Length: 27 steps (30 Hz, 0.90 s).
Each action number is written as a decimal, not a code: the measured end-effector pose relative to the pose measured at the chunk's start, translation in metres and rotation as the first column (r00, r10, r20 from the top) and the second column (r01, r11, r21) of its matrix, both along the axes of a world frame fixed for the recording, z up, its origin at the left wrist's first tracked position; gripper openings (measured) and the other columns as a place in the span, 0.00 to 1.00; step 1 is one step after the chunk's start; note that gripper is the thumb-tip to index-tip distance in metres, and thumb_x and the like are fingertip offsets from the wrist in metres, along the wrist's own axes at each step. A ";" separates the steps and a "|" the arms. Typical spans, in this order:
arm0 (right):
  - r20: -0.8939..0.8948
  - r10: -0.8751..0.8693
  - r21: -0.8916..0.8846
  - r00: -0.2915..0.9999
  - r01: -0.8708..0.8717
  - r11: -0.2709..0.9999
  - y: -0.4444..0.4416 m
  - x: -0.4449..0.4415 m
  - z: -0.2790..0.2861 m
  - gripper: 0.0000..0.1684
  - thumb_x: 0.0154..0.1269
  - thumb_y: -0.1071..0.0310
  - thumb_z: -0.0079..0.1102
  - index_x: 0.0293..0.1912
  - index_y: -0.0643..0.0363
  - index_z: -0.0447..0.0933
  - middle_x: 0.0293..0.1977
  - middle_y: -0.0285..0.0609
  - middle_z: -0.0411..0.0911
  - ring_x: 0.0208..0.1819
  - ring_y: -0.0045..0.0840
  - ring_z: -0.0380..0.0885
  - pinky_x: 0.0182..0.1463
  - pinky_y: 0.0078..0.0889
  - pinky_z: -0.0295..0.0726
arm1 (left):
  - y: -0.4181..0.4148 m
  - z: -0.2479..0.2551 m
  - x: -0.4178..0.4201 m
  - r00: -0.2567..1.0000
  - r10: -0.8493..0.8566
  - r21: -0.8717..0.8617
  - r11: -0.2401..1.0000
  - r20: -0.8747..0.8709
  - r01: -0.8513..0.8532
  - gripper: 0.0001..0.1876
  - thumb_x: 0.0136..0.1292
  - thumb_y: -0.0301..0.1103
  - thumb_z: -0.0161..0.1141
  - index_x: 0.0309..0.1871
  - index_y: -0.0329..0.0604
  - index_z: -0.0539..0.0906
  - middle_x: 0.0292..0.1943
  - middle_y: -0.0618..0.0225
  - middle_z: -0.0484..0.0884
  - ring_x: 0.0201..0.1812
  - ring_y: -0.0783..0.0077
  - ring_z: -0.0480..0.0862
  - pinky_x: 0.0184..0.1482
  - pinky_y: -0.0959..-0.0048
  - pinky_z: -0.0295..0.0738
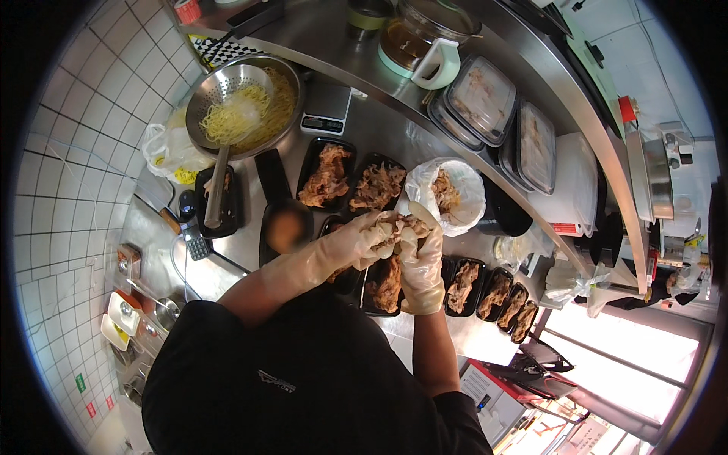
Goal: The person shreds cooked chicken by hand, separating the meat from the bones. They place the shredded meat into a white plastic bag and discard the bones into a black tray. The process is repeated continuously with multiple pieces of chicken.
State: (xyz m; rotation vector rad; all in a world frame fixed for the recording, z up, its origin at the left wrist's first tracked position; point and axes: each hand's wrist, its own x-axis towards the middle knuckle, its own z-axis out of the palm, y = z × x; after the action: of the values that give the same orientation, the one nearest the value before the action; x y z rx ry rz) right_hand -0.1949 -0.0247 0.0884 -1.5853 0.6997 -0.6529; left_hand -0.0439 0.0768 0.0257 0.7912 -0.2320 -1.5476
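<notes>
Both my hands wear pale translucent gloves. Between them is a piece of cooked meat (415, 226), gripped by the fingers of my left hand (372, 236) and my right hand (424, 261). Just beyond my right hand stands a bin lined with a white plastic bag (472, 196), with meat scraps (445, 192) inside. Black trays hold shredded meat (375, 186) and a large chunk of cooked meat (325, 176). Beneath my hands sits another tray of meat (387, 287), partly covered by them. My left forearm hides part of the trays behind it.
Noodles (242, 116) fill a metal bowl (293, 136) with a long-handled strainer (215, 199). A digital scale (325, 111) stands nearby. Several meat trays (465, 287) line the right. A steel shelf (318, 54) overhangs the counter, carrying a glass kettle (398, 48) and lidded containers (483, 102).
</notes>
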 end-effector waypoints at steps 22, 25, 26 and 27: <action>-0.006 -0.062 0.192 0.998 0.062 0.979 0.001 0.036 0.046 0.24 0.92 0.60 0.65 0.75 0.61 0.78 0.55 0.39 0.89 0.51 0.18 0.87 0.53 0.24 0.88 | 0.005 0.032 0.028 0.949 0.108 0.077 0.993 -0.297 -0.089 0.20 0.91 0.47 0.57 0.73 0.47 0.84 0.42 0.72 0.87 0.25 0.82 0.76 0.24 0.82 0.66; 0.023 -0.034 0.263 0.999 0.027 0.965 -0.005 0.040 0.030 0.21 0.91 0.59 0.65 0.71 0.61 0.81 0.53 0.39 0.89 0.47 0.17 0.87 0.46 0.24 0.87 | 0.008 0.004 0.035 0.897 -0.024 -0.124 0.992 -0.442 -0.035 0.20 0.91 0.52 0.57 0.70 0.50 0.85 0.35 0.73 0.83 0.20 0.81 0.72 0.19 0.81 0.60; 0.039 -0.063 0.318 0.997 0.047 0.947 -0.002 0.045 0.024 0.20 0.91 0.58 0.65 0.70 0.61 0.82 0.52 0.39 0.89 0.46 0.16 0.86 0.45 0.23 0.87 | 0.010 -0.015 0.038 0.865 -0.105 -0.223 0.975 -0.492 -0.009 0.21 0.91 0.54 0.57 0.69 0.51 0.85 0.32 0.73 0.82 0.19 0.81 0.70 0.17 0.81 0.58; 0.052 -0.100 0.371 0.994 0.073 0.926 0.000 0.049 0.018 0.19 0.92 0.58 0.65 0.68 0.60 0.82 0.51 0.38 0.89 0.46 0.16 0.86 0.44 0.23 0.86 | 0.008 -0.022 0.040 0.868 -0.131 -0.250 0.968 -0.479 0.008 0.21 0.90 0.56 0.58 0.69 0.52 0.85 0.30 0.74 0.81 0.18 0.81 0.69 0.16 0.80 0.57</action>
State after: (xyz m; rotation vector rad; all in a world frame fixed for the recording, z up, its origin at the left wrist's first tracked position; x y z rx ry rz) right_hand -0.1461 -0.0248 0.1065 -1.1844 0.7927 -0.5982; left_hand -0.0042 0.0851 0.0034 0.1796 -0.0668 -1.6988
